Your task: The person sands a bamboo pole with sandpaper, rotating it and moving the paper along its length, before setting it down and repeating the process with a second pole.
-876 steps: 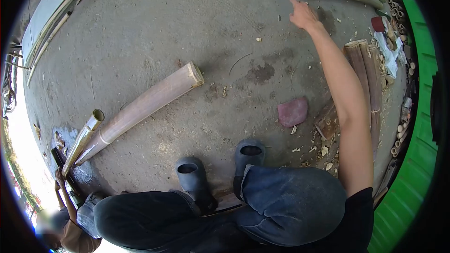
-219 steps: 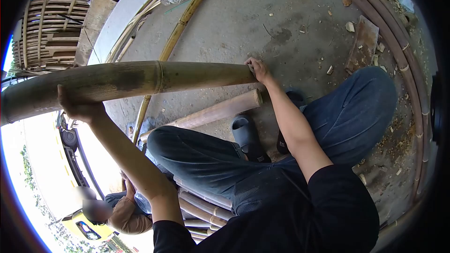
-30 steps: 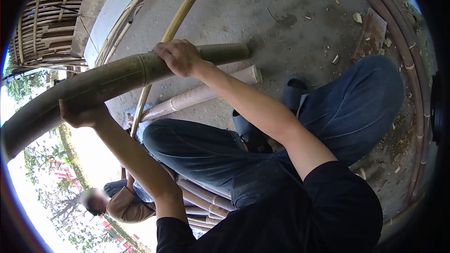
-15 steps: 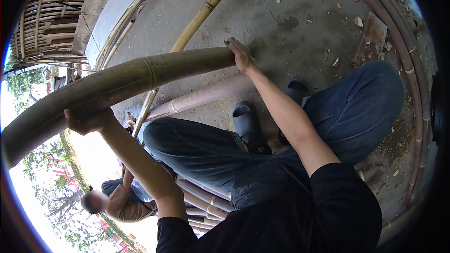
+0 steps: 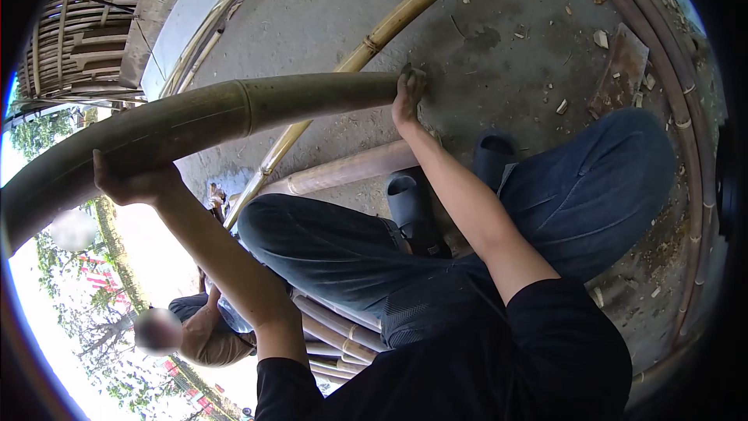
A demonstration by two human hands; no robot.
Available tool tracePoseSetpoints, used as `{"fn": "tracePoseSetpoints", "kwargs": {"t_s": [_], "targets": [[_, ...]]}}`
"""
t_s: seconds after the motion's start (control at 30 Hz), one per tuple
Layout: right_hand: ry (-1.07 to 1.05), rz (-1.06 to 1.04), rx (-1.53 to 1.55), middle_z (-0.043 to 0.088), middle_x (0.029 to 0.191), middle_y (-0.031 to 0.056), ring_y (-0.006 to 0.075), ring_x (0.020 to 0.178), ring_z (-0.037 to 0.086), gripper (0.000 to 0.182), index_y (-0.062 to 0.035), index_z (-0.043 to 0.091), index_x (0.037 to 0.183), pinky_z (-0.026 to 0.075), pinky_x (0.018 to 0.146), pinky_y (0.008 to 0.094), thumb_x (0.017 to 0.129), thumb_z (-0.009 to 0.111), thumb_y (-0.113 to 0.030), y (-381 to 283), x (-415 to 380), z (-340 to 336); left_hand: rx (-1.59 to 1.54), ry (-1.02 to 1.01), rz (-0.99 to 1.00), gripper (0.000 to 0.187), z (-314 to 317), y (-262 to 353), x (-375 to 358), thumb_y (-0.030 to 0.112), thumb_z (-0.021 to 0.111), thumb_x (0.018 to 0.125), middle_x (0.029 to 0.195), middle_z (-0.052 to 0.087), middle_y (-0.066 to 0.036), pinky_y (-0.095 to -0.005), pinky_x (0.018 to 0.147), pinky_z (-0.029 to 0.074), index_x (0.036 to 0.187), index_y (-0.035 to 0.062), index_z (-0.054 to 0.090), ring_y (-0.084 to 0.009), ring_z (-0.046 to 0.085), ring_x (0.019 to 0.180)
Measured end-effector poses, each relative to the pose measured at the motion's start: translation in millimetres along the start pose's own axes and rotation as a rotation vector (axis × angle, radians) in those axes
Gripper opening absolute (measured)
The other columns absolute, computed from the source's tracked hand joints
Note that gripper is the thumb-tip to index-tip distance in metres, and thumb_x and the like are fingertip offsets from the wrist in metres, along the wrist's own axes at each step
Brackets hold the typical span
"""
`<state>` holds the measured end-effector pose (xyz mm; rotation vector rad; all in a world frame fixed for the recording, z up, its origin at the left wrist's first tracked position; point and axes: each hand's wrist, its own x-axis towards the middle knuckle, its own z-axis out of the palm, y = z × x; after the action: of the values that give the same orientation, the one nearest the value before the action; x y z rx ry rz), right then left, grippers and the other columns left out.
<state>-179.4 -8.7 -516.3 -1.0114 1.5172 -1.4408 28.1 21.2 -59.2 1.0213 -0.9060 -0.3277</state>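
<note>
A thick green-brown bamboo pole stretches across the upper left of the view, a node ring near its middle. My left hand grips it from its near side, the thumb up along the wall and the other fingers hidden beneath. At the pole's right end, my right hand is closed around the tip. A thinner yellow bamboo pole passes behind the thick one at a slant. Another bamboo pole lies on the ground below, near my sandals.
Long bamboo poles lie along the right side, beside a flat board and scattered chips. More poles are stacked under me. A person sits at lower left. Bamboo latticework stands at upper left.
The thick pole's right end and my right hand have shifted slightly right. My left hand has moved a little left. The thin yellow pole has swung right across the ground.
</note>
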Motion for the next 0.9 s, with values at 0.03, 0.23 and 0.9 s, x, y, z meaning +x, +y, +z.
{"fn": "tracePoseSetpoints", "kwargs": {"t_s": [0.03,0.23,0.9], "targets": [[0.024,0.146,0.040,0.031,0.155,0.0302,0.0462,0.147,0.022,0.070,0.0071,0.041,0.146,0.014,0.121,0.0562,0.106,0.036,-0.050,1.5,6.8,1.8,-0.014,-0.020,-0.002,0.054,1.1,-0.7,-2.1,0.041,0.052,0.090,0.112,0.071,-0.019,-0.0504,0.098,0.056,0.121,-0.0006,0.067,-0.0361,0.070,0.107],[0.068,-0.047,-0.057,0.040,0.154,0.0260,0.0427,0.141,0.037,0.063,0.0022,0.050,0.140,0.023,0.116,0.0566,0.107,0.034,-0.050,-105.2,-24.2,24.0,0.042,0.078,0.025,0.056,8.3,0.6,-10.3,0.041,0.052,0.089,0.115,0.071,-0.019,-0.0520,0.099,0.055,0.123,-0.0008,0.067,-0.0372,0.069,0.109],[-0.799,0.132,0.250,0.072,0.122,0.0163,0.0230,0.115,0.066,0.049,0.0051,0.069,0.126,0.046,0.104,0.0328,0.107,0.039,-0.029,-190.3,26.2,-18.9,-0.224,-0.118,0.347,0.060,25.7,4.2,-47.1,0.052,0.060,0.094,0.095,0.069,-0.013,-0.0347,0.078,0.055,0.105,-0.0065,0.068,-0.0240,0.067,0.086]]}}
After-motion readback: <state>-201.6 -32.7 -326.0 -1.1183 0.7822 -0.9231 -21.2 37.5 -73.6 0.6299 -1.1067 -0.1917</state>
